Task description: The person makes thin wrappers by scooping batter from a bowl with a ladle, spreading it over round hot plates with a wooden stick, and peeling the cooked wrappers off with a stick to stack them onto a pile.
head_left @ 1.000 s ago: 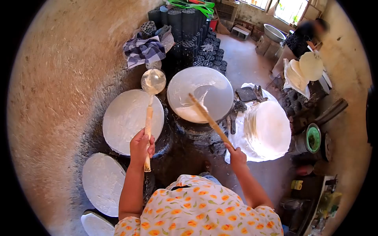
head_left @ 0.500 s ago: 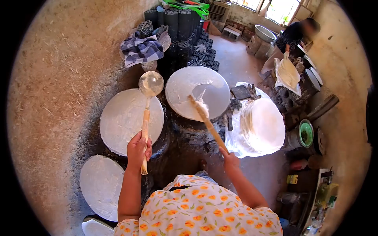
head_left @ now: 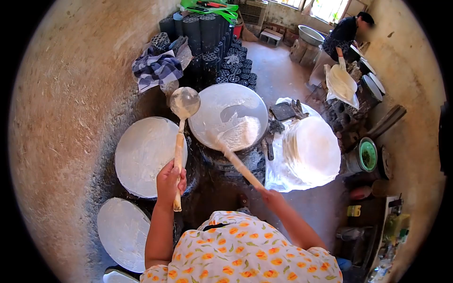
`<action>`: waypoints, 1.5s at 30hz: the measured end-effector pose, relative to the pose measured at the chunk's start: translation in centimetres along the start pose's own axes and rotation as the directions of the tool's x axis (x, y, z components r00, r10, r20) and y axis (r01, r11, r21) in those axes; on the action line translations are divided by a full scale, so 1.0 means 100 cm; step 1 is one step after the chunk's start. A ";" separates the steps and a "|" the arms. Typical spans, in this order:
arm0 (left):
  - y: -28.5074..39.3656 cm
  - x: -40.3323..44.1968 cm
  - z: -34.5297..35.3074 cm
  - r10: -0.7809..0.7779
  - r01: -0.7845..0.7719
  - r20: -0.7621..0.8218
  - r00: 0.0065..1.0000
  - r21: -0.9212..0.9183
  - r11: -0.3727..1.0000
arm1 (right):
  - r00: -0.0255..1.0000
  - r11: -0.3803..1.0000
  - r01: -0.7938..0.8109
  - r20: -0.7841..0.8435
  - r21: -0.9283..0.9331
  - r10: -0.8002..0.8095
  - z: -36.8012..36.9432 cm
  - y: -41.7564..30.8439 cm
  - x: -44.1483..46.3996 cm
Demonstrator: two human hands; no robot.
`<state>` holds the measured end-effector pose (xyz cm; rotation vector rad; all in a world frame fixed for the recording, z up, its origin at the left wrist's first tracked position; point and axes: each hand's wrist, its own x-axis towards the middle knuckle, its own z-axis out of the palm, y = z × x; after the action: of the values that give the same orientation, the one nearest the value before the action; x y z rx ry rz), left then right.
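Floral-print shirt at the near end, both arms reaching forward. Left hand: fingers wrapped round the handle of a ladle, bowl pointing away, overlapping the left edge of the centre griddle from here. Right hand: motion-blurred, but clasping the near end of a wooden stick. Stick slants forward-left; blurred tip sits at the near part of the centre griddle, can't tell if it's in contact. White batter spread unevenly there, with a smooth grey patch beyond. To the left I count two more white-coated round griddles, a lower one and an upper one beside the left forearm and hand. Right of centre: stack of thin round sheets on white plastic, with a dark trowel-like tool just beside it. Further out: green-lined bucket on the right, checked cloth on the left, then perforated coal briquettes piled up. Far right, a co-worker bends over more sheets; metal basin nearby.
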<state>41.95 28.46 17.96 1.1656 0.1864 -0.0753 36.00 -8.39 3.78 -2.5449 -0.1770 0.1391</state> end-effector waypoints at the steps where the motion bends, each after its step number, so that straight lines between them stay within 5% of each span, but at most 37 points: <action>1: -0.001 0.002 0.002 0.001 -0.001 0.004 1.000 0.007 1.000 | 0.998 0.997 0.010 0.068 -0.076 -0.005 -0.006 0.006 -0.006; 2: -0.002 0.003 0.004 -0.002 0.002 0.004 1.000 0.013 1.000 | 0.991 0.988 0.029 0.135 -0.149 -0.009 -0.013 0.011 -0.011; 4: -0.002 0.005 0.010 0.013 -0.013 -0.002 1.000 0.008 1.000 | 0.988 0.979 -0.152 -0.009 -0.139 0.152 -0.020 0.030 -0.011; 7: -0.005 0.010 0.018 0.014 -0.014 -0.001 1.000 0.030 0.999 | 0.985 0.940 -0.168 -0.082 -0.297 0.150 -0.036 0.046 0.039; 13: -0.012 0.021 0.037 0.008 -0.008 -0.020 1.000 0.004 1.000 | 0.984 0.997 -0.072 -0.163 -0.006 0.070 -0.038 0.054 0.106; 16: -0.014 0.022 0.039 0.017 -0.015 -0.043 0.999 0.032 0.999 | 0.993 0.992 0.109 0.051 -0.060 -0.107 -0.048 0.071 0.058; 19: -0.018 0.023 0.042 -0.002 0.007 -0.076 0.997 0.058 0.998 | 0.998 0.994 -0.065 -0.023 -0.090 0.063 -0.048 0.104 0.066; 21: -0.020 0.023 0.048 -0.017 0.023 -0.097 0.995 0.057 0.998 | 0.993 0.994 -0.066 -0.104 -0.087 0.057 -0.055 0.098 0.123; 25: -0.021 0.023 0.063 -0.005 0.011 -0.140 0.990 0.045 0.999 | 0.967 0.974 -0.039 -0.236 0.223 0.093 -0.060 0.072 0.235; 27: -0.016 0.021 0.067 -0.004 0.009 -0.166 0.986 0.033 0.999 | 0.983 0.969 -0.003 -0.176 0.249 0.048 -0.065 0.059 0.250; 29: -0.009 0.014 0.067 -0.014 0.027 -0.205 0.979 0.064 0.998 | 0.994 0.963 0.030 -0.113 0.268 0.000 -0.074 0.045 0.244; 33: -0.008 0.001 0.059 0.009 0.007 -0.248 0.969 0.064 0.998 | 0.969 0.917 0.146 -0.239 0.371 -0.058 -0.062 0.076 0.212; 35: -0.011 0.001 0.058 -0.002 0.018 -0.208 0.978 0.076 0.997 | 0.983 0.922 0.028 -0.179 0.387 0.045 -0.059 0.083 0.204; 39: -0.019 0.015 0.071 -0.043 0.052 -0.174 0.984 0.046 0.998 | 0.998 0.940 0.015 0.053 0.341 -0.035 -0.044 0.039 0.202; 43: -0.015 0.021 0.077 -0.030 0.031 -0.133 0.991 0.007 1.000 | 1.000 0.951 0.001 0.023 0.309 -0.009 -0.059 0.054 0.191; 45: -0.015 0.018 0.071 -0.007 0.012 -0.114 0.993 0.040 0.999 | 0.980 0.901 -0.101 -0.113 0.422 0.163 -0.071 0.070 0.177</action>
<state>44.22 21.46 18.99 1.2107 0.2924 -0.0206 55.09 -15.22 4.63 -2.1276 0.0784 0.0362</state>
